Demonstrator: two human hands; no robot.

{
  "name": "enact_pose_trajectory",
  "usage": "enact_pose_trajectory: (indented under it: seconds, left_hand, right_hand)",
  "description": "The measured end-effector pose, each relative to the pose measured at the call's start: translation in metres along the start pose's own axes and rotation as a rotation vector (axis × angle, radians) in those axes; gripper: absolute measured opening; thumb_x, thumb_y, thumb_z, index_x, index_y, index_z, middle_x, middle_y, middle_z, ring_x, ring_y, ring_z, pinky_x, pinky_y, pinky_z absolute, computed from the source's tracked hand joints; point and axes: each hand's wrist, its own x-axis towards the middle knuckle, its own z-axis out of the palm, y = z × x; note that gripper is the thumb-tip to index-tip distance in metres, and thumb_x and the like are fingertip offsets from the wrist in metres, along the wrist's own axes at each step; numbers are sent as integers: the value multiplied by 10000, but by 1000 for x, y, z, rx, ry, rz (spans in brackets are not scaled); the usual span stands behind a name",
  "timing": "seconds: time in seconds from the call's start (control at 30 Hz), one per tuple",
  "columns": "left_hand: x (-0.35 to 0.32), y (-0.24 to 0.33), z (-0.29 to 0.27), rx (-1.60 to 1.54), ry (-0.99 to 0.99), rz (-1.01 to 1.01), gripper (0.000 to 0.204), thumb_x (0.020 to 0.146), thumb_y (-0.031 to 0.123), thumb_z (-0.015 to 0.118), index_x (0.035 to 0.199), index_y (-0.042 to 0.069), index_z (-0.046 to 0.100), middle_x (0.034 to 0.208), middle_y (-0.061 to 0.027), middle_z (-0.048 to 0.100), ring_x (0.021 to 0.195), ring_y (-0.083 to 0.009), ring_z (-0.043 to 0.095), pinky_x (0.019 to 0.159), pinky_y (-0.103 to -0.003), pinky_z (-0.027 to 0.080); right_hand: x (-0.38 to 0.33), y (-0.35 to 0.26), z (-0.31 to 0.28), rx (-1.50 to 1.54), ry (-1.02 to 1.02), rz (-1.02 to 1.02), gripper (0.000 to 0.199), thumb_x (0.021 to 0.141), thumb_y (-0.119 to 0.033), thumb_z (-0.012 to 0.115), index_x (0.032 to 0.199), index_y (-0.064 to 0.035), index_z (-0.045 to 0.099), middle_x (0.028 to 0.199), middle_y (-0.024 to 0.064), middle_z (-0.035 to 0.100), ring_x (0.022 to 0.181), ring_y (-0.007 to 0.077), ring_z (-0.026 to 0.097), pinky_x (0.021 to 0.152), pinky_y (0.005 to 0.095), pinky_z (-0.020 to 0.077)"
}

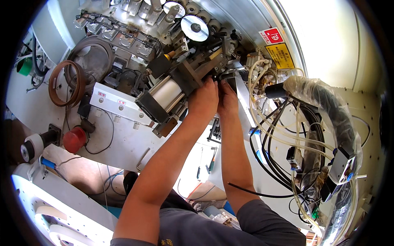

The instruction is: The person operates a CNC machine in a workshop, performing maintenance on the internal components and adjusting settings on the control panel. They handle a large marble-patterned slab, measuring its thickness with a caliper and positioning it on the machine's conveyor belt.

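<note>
Both arms reach forward into a metal machine. My left hand (204, 97) is beside a silver pneumatic cylinder (165, 94) with dark end blocks, its fingers drawn together just below a dark steel bracket (186, 78). Close on its right, my right hand (227, 99) has its fingers curled in next to a dark block (231, 82). The fingertips of both hands meet around a small dark spot between the machine parts. Whatever they grip there is too dark and covered to name.
White disc wheels (195, 28) and rollers stand at the back. A brown coiled ring (66, 83) and a red dome lamp (74, 139) are at left. To the right hang black hoses (275, 151) and a plastic-wrapped cable bundle (342, 106). A screwdriver-like tool (212, 160) lies below my arms.
</note>
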Motion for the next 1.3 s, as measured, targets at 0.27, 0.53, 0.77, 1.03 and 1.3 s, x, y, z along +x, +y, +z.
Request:
enact_pose_trajectory:
  seconds: [0.27,0.53,0.77,1.03,1.3]
  left_hand:
    - [-13,0,-2,-18,42,122,362,939,218,509,1236,12,512,1160,-195,600,1032,-372,600,874,-434,496]
    - [-29,2,-6,-204,139,353,376,890,156,559,1240,24,524,1276,-136,536,1093,-340,569,913,-394,484]
    - [-16,3,-7,-283,131,148,310,923,183,556,1206,57,572,1084,-188,644,954,-374,628,817,-417,513]
    - [-21,2,-5,-283,205,306,321,930,202,527,1221,68,546,1195,-155,604,1000,-343,617,848,-410,509]
    - [-46,-3,0,-269,-3,358,375,906,194,566,1256,63,532,1310,-119,527,1063,-343,592,902,-392,486]
  right_hand:
    - [-2,1,3,-143,7,-30,245,933,-113,563,1134,27,573,1041,130,633,898,213,629,782,309,519]
    - [-14,-5,12,-299,64,-113,271,935,-165,575,1143,8,579,938,85,625,821,162,612,665,254,488]
    - [-9,1,12,-82,-26,-84,288,966,-125,515,1206,33,526,1095,132,615,966,229,619,844,341,515]
    - [-14,-4,13,-137,-34,-61,286,955,-109,529,1201,35,519,1051,130,626,915,222,631,771,316,531]
    - [-10,-1,1,-262,66,-132,345,915,-165,583,1208,14,545,988,99,633,818,178,610,699,279,507]
